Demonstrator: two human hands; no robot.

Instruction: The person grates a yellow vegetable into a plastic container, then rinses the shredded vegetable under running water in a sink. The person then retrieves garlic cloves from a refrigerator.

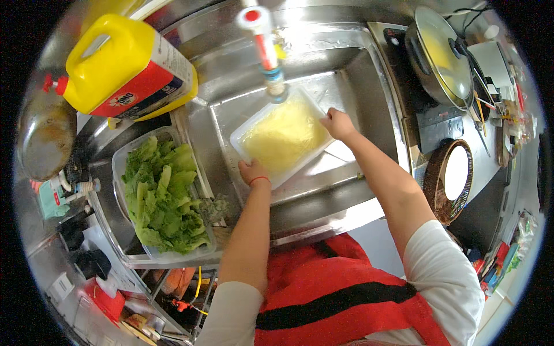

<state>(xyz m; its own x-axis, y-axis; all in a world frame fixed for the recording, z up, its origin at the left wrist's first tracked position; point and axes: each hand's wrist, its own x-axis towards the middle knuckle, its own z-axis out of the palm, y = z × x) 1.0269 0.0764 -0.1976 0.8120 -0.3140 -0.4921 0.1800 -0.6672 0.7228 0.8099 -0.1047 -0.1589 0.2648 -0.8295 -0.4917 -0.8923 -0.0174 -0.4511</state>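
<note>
A rectangular translucent plastic tub (283, 136) with yellowish contents sits tilted to the picture's axes inside a stainless steel sink basin (350, 116). My left hand (254, 172) grips the tub's near left rim, a thin red band around the wrist. On the opposite side, my right hand (339, 124) has its fingers closed on the right rim. Above the tub's far end hangs a tap (268, 56) with a red and white body and a blue-ringed nozzle. Whether water runs from it I cannot tell.
Left of the basin stands a clear tub of leafy lettuce (162, 194), with a yellow detergent jug (130, 69) behind it. A lidded pan (441, 60) and a wicker basket (448, 181) are at the right. The sink's front edge (333, 220) lies under my forearms.
</note>
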